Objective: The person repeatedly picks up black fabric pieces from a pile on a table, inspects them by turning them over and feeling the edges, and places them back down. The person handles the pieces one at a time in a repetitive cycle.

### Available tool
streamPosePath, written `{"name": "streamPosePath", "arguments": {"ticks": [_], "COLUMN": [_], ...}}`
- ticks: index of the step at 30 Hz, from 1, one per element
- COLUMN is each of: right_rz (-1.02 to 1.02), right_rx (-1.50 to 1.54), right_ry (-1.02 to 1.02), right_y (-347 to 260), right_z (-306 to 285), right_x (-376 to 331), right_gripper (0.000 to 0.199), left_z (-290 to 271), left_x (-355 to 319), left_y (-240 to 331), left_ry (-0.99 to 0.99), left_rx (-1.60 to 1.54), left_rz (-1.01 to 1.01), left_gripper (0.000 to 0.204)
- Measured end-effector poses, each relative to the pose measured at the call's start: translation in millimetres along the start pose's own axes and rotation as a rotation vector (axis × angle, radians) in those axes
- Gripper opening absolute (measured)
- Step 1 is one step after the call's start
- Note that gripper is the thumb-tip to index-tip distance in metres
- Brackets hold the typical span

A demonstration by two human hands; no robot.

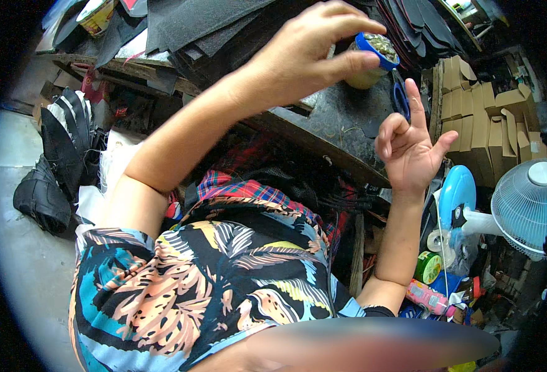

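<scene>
My left hand point(307, 53) reaches across to the far side of the worktable, thumb and fingers closed about the blue rim of a jar point(365, 77). The jar has a yellowish body, and its top surface inside the rim looks crusted and uneven. Nothing is in my right hand point(410, 146), which is raised palm-up near the table's right edge. Its index finger and thumb are stretched apart, while the other fingers curl in. Just beyond it lies a pair of scissors point(400, 99) with dark blue handles, partly hidden behind my raised finger.
Black sheets point(205, 28) and black cut pieces point(419, 25) are piled on the dark worktable point(329, 133). Cardboard boxes point(481, 118) stand at right, above a blue-and-white fan point(524, 192). Black shoes point(44, 195) are at far left. Mixed containers crowd the lower right.
</scene>
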State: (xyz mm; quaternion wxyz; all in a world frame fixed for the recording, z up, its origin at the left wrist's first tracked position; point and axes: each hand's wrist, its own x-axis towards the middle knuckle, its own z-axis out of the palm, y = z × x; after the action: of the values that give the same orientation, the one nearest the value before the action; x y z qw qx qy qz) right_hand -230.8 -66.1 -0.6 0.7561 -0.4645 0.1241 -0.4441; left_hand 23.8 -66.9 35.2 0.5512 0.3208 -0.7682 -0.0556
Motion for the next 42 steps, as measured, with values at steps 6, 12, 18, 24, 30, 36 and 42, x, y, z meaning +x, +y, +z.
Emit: {"name": "streamPosePath", "arguments": {"ticks": [6, 12, 18, 24, 30, 36, 42], "right_rz": [0.199, 0.281, 0.347, 0.280, 0.332, 0.374, 0.338], "right_rx": [0.295, 0.011, -0.436, -0.130, -0.626, -0.320, -0.101], "right_ry": [-0.101, -0.277, -0.365, -0.289, -0.301, -0.434, -0.407], "right_y": [24.2, 30.9, 44.4, 45.8, 41.7, 41.2, 38.3], "right_z": [60.2, 73.1, 80.7, 74.6, 77.7, 77.8, 73.4], "right_x": [-4.0, 19.0, 25.8, 35.9, 30.5, 29.7, 33.0], "right_gripper": [0.124, 0.131, 0.124, 0.123, 0.127, 0.124, 0.121], "left_z": [56.5, 42.7, 22.6, 10.4, 5.5, 2.5, -4.3], "left_x": [-37.8, -46.3, -40.0, -47.4, -54.0, -57.6, -52.5], "left_y": [40.1, 35.1, 14.4, 13.5, 16.8, 17.3, 18.1], "left_ry": [-0.020, 0.156, 0.089, 0.119, 0.056, 0.215, 0.130], "left_rx": [-1.273, -1.335, -1.162, -1.075, -0.490, -0.772, -0.944], "left_rz": [-0.554, -0.693, -0.903, -0.861, -0.682, -0.648, -0.752], "left_gripper": [0.047, 0.026, 0.060, 0.061, 0.033, 0.040, 0.043]}}
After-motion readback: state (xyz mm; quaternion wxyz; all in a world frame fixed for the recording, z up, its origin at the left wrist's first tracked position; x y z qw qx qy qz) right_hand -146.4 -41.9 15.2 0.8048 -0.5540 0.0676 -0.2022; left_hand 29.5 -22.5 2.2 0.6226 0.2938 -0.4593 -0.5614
